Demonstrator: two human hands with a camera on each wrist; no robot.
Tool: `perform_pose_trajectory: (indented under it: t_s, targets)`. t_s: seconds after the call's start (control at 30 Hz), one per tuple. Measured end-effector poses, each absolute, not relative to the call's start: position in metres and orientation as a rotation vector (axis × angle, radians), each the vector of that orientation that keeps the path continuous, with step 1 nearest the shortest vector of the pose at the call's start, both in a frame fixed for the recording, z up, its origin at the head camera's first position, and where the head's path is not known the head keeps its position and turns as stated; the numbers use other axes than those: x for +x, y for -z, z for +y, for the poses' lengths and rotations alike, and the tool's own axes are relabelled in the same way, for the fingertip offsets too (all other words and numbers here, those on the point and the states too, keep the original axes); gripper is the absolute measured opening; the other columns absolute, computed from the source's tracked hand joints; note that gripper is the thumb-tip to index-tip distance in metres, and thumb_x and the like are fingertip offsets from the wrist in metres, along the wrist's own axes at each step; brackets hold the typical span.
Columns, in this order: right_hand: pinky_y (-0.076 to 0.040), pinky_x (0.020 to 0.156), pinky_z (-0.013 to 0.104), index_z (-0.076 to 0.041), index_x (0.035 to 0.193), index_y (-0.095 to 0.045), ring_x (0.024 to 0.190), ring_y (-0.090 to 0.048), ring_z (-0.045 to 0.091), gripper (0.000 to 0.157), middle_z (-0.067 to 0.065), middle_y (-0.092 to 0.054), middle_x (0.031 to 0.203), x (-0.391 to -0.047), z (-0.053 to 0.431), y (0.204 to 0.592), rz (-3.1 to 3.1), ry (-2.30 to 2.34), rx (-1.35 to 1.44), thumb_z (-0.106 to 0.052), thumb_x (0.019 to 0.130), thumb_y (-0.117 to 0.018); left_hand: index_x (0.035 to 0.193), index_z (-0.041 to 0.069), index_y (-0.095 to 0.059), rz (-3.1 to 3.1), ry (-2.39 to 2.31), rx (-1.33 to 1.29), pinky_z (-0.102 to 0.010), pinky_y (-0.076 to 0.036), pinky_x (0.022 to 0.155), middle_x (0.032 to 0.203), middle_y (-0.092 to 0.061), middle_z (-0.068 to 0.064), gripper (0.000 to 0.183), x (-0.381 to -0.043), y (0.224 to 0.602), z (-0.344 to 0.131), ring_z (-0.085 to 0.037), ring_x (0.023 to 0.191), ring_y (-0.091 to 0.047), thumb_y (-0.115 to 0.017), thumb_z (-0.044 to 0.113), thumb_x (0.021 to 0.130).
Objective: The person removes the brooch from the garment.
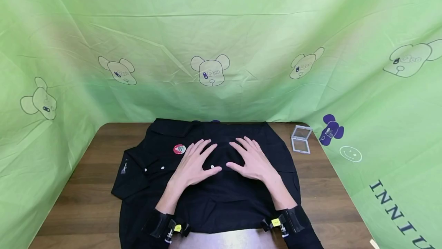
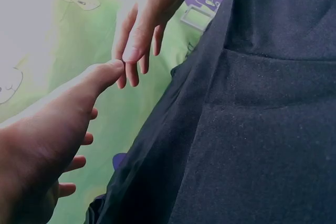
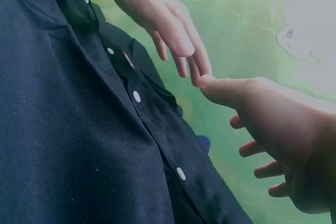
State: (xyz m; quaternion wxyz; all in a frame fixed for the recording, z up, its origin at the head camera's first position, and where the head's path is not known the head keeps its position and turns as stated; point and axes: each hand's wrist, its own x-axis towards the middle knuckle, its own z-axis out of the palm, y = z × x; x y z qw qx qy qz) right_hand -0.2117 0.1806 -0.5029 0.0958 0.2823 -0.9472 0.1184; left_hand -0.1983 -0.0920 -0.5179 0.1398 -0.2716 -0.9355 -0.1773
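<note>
A black shirt (image 1: pixel 221 203) with white buttons lies spread on the table, its short sleeve (image 1: pixel 129 174) out to the left. Above its middle I hold my left hand (image 1: pixel 194 164) and right hand (image 1: pixel 254 162) side by side, palms down, fingers straight and spread. Neither one grips anything. In the left wrist view, the left hand (image 2: pixel 47 124) appears raised off the cloth (image 2: pixel 262 140). The right wrist view likewise puts the right hand (image 3: pixel 283 135) over the shirt, beside a row of buttons (image 3: pixel 137 96). A round red-and-white sticker (image 1: pixel 179 149) sits near my left fingertips.
An open hinged case with a pale frame (image 1: pixel 301 139) lies at the table's back right corner. The brown wooden table (image 1: pixel 86 187) shows on both sides of the shirt. Green printed cloth (image 1: pixel 241 99) hangs behind and around it.
</note>
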Motion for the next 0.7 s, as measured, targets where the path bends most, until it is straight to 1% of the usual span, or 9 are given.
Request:
perform_pose_trajectory:
  t_s: [0.23, 0.37, 0.6, 0.7]
  targets:
    - [-0.025, 0.117, 0.061, -0.020, 0.153, -0.053, 0.147, -0.027, 0.035, 0.083, 0.012, -0.045, 0.156, -0.2112, 0.1809, 0.5011, -2.800, -0.339, 0.842, -0.076, 0.092, -0.052, 0.156, 0.026, -0.050, -2.701, 0.506, -0.779, -0.062, -0.031, 0.114, 0.160, -0.041, -0.003, 0.086, -0.1977, 0.5175, -0.0924, -0.025, 0.149, -0.025, -0.052, 0.080, 0.089]
    - [-0.026, 0.116, 0.062, -0.020, 0.153, -0.053, 0.147, -0.028, 0.035, 0.083, 0.012, -0.045, 0.156, -0.2112, 0.1809, 0.5006, -2.795, -0.338, 0.845, -0.076, 0.092, -0.051, 0.156, 0.025, -0.050, -2.696, 0.527, -0.779, -0.062, -0.031, 0.114, 0.159, -0.041, -0.004, 0.086, -0.1974, 0.5169, -0.0929, -0.026, 0.149, -0.026, -0.053, 0.078, 0.089]
    - [-0.028, 0.116, 0.060, -0.019, 0.153, -0.054, 0.146, -0.030, 0.035, 0.083, 0.012, -0.046, 0.156, -0.2116, 0.1796, 0.5023, -2.768, -0.349, 0.866, -0.076, 0.093, -0.050, 0.157, 0.027, -0.047, -2.730, 0.561, -0.758, -0.063, -0.028, 0.115, 0.161, -0.039, -0.003, 0.085, -0.1977, 0.5132, -0.0971, -0.023, 0.150, -0.022, -0.054, 0.077, 0.089]
    - [-0.028, 0.116, 0.059, -0.019, 0.152, -0.054, 0.147, -0.030, 0.033, 0.082, 0.013, -0.046, 0.156, -0.2113, 0.1770, 0.5018, -2.761, -0.358, 0.876, -0.075, 0.093, -0.052, 0.157, 0.026, -0.048, -2.719, 0.568, -0.752, -0.063, -0.029, 0.114, 0.161, -0.039, -0.003, 0.085, -0.1982, 0.5113, -0.1003, -0.025, 0.150, -0.024, -0.056, 0.076, 0.089]
